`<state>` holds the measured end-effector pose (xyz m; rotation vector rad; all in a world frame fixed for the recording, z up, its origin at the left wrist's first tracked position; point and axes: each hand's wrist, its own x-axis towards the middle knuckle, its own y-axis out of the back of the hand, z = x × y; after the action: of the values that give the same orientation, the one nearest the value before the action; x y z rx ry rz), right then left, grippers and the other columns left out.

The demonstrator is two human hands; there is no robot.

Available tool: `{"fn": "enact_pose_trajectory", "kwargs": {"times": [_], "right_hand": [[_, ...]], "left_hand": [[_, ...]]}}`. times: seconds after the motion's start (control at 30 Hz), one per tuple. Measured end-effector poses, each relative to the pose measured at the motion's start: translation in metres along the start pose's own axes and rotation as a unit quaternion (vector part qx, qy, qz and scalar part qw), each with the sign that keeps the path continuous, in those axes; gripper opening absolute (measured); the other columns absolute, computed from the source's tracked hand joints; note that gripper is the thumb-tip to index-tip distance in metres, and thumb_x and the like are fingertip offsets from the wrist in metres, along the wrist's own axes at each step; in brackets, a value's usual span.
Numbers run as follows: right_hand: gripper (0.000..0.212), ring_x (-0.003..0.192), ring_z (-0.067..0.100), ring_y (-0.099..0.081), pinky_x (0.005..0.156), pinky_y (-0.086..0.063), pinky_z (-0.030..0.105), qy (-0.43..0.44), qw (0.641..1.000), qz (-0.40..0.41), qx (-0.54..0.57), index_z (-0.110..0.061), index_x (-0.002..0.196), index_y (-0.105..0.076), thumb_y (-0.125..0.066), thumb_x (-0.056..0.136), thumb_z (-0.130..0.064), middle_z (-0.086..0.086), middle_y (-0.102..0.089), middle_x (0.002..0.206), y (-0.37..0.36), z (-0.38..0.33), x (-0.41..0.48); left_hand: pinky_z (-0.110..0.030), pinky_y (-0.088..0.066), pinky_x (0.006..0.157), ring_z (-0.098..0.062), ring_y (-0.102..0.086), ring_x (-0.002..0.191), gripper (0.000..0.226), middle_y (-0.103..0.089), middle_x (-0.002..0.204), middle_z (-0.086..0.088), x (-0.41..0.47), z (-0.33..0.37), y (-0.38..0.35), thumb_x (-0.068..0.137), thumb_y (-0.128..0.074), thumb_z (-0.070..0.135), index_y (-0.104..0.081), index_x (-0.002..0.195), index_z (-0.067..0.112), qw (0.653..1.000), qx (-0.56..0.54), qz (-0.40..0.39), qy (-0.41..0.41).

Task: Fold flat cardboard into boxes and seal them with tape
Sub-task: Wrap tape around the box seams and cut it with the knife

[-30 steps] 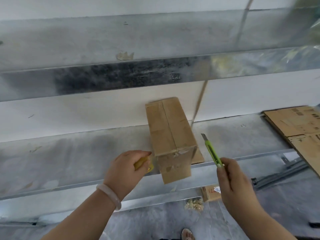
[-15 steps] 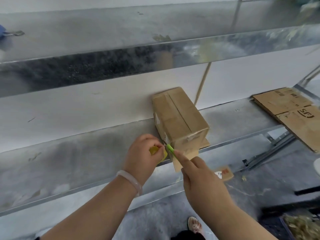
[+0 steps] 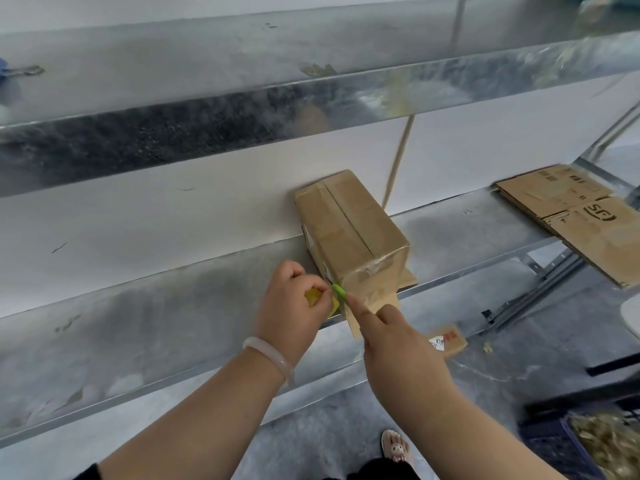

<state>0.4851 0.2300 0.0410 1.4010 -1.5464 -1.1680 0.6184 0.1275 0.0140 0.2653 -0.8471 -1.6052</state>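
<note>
— Compared with a second ago, the green utility knife (image 3: 338,293) is seen carried leftward by the right hand (image 3: 398,348), from well apart to the box's near left corner, just beside the left hand (image 3: 294,303).

— How are the hands held?

— The knife is gripped in the right hand, with the forefinger laid along it. A yellow tape roll (image 3: 313,296) is pinched in the curled fingers of the left hand.

— Where is the box placed?

— The box (image 3: 349,230) is stood on the dull galvanised shelf (image 3: 173,323), its far end against the white wall.

— What is done, and what is left?

— The box is folded into a plain brown block, and its top seam is closed with clear, glossy tape, which is wrapped over the near end. The strip is judged to be about to be cut from the roll, so this box is nearly finished. Flat cardboard (image 3: 581,216), matte and printed, is stacked well apart at the right and is not yet folded.
</note>
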Motion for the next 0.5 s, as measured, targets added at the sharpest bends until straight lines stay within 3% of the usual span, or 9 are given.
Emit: {"fn": "enact_pose_trajectory", "kwargs": {"times": [0.2,0.3,0.4,0.5], "right_hand": [[0.083,0.059,0.011,-0.036,0.045,-0.027,0.022,-0.020,0.999,-0.036,-0.015,-0.043,0.153,0.004,-0.039,0.094,-0.004,-0.005,-0.032,0.095,-0.007,0.013,-0.002],[0.081,0.062,0.012,-0.043,0.045,-0.030,0.021,-0.016,0.999,-0.038,-0.012,-0.046,0.151,0.004,-0.041,0.095,-0.008,-0.006,-0.038,0.098,-0.012,0.029,-0.003],[0.064,0.054,0.014,-0.047,0.040,-0.036,0.021,0.069,0.998,0.010,0.000,-0.042,0.150,-0.022,-0.046,0.095,-0.019,-0.010,-0.048,0.091,-0.009,0.040,-0.012],[0.049,0.052,0.010,-0.045,0.038,-0.035,0.021,0.166,0.975,0.130,0.072,-0.030,0.142,-0.043,-0.040,0.093,-0.022,-0.011,-0.052,0.087,-0.008,0.063,-0.022]], "left_hand": [[0.000,-0.032,0.070,0.012,-0.044,0.088,0.009,-0.039,0.086,0.016,0.006,-0.004,0.004,0.078,-0.075,0.017,-0.069,0.071,0.019,1.000,0.004,0.030,0.003],[0.001,-0.031,0.072,0.013,-0.044,0.087,0.012,-0.041,0.088,0.010,0.010,-0.011,0.009,0.079,-0.075,0.018,-0.067,0.072,0.023,0.998,0.012,0.055,0.011],[0.003,-0.028,0.078,0.005,-0.042,0.083,0.008,-0.043,0.095,0.003,0.013,-0.021,0.015,0.081,-0.074,0.017,-0.067,0.077,0.021,0.998,0.027,0.053,-0.011],[-0.005,-0.030,0.085,-0.002,-0.041,0.088,0.005,-0.043,0.103,0.001,0.015,-0.038,0.020,0.084,-0.072,0.019,-0.070,0.087,0.015,0.997,0.059,0.045,-0.007]]}}
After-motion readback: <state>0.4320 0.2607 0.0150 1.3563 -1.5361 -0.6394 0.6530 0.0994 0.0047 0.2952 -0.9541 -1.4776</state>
